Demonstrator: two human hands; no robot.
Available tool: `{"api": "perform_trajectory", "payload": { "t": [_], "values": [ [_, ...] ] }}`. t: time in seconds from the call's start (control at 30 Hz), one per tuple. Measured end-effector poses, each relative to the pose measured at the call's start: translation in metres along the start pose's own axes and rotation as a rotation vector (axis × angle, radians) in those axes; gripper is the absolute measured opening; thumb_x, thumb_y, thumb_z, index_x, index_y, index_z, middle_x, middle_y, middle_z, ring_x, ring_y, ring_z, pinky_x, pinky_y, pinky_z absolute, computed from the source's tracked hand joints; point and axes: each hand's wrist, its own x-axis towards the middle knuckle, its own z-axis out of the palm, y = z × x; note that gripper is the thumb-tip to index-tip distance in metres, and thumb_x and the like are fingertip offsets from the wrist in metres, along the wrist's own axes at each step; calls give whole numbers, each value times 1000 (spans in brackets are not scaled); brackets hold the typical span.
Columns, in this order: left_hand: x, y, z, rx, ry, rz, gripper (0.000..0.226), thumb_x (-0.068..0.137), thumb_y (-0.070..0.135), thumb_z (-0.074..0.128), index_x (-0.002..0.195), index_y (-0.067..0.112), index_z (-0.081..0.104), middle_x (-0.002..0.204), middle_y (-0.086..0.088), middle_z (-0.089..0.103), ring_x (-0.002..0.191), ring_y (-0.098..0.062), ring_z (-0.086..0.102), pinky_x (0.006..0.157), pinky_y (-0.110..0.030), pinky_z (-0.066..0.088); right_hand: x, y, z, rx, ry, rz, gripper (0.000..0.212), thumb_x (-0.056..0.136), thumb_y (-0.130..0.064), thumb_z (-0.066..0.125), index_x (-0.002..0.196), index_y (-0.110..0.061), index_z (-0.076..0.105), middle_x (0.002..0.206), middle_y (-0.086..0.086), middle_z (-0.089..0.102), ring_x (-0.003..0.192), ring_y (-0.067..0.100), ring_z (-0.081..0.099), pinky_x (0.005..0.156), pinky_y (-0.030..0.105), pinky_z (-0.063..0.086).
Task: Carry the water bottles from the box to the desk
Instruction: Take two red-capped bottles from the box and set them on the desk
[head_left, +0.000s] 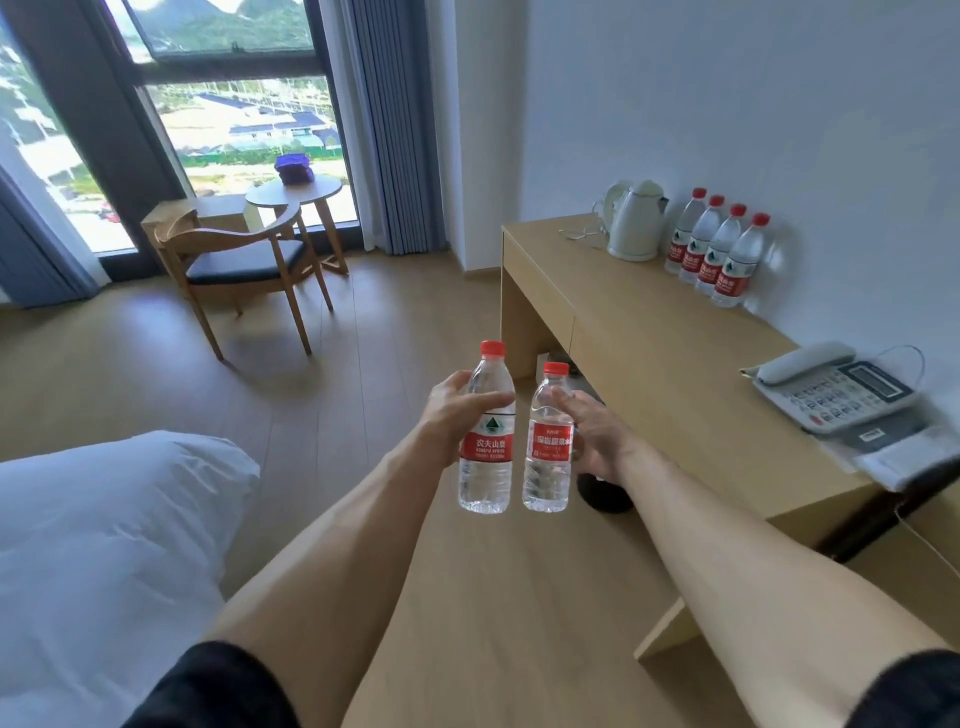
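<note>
Left hand and right hand, fingers wrapped round one bottle each, approach the tabletop; the right's looser hold risks a drop.

The water bottle gripped by the left hand bears a red label reading 农夫山泉 in white, with small, blurred Latin print beneath. On the bottle at its 3 o'clock, held by the right hand, the red label's white characters are too blurred to read.
</note>
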Motion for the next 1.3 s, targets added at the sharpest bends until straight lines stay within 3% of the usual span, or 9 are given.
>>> {"api": "perform_trajectory", "payload": {
  "t": [0.13,0.23,0.3,0.43,0.7,0.87,1.07,1.17,1.3],
  "values": [
    [48,10,14,4,-61,-10,62,81,23,84,135,22,56,113,-4,70,88,-19,73,58,-32,55,28,-19,-15,2,41,0,56,94,-59,57,136,-22,54,128,7,64,119,34,60,97,65,47],
    [91,18,25,22,-113,-12,58,80,23,84,132,23,58,112,-5,71,89,-21,74,61,-34,57,53,-32,-26,37,79,-11,52,95,-55,59,134,-21,56,119,4,67,105,27,65,73,49,57],
    [122,26,32,39,-150,-6,54,80,23,85,128,24,60,106,-4,72,86,-20,74,62,-33,57,72,-40,-33,63,116,-13,50,94,-54,60,133,-21,57,118,4,67,102,26,66,64,42,55],
    [190,44,43,71,-214,8,52,77,24,87,122,24,61,106,-5,73,87,-21,75,64,-34,59,118,-58,-48,113,212,-9,53,90,-53,66,131,-21,56,122,7,65,102,27,65,64,42,55],
    [309,91,60,121,-391,-1,63,76,25,88,130,19,58,114,-11,71,94,-29,74,89,-50,60,201,-97,-65,168,406,-7,51,88,-57,68,125,-23,58,119,8,67,108,31,65,89,60,53],
    [354,106,79,165,-493,2,51,76,27,88,119,29,60,105,-7,74,87,-25,76,81,-46,62,226,-110,-74,181,464,-24,46,90,-55,67,123,-24,59,111,5,74,105,28,68,85,56,57],
    [390,117,119,211,-594,-29,53,77,29,86,121,34,57,105,-5,73,77,-17,76,45,-23,54,242,-118,-108,189,541,-33,42,91,-58,63,122,-30,60,97,-5,78,104,26,69,82,54,58],
    [409,121,145,211,-629,-24,53,78,27,86,123,33,57,104,-5,73,68,-14,75,43,-22,53,252,-123,-131,201,569,-44,42,91,-59,63,121,-31,62,99,-6,78,103,24,69,78,50,58],
    [435,130,181,236,-651,-5,57,78,26,86,127,30,58,109,-6,73,82,-20,75,49,-25,55,271,-128,-165,239,605,-51,43,90,-58,64,121,-30,61,96,-8,78,101,23,70,80,52,59]
  ]
}}
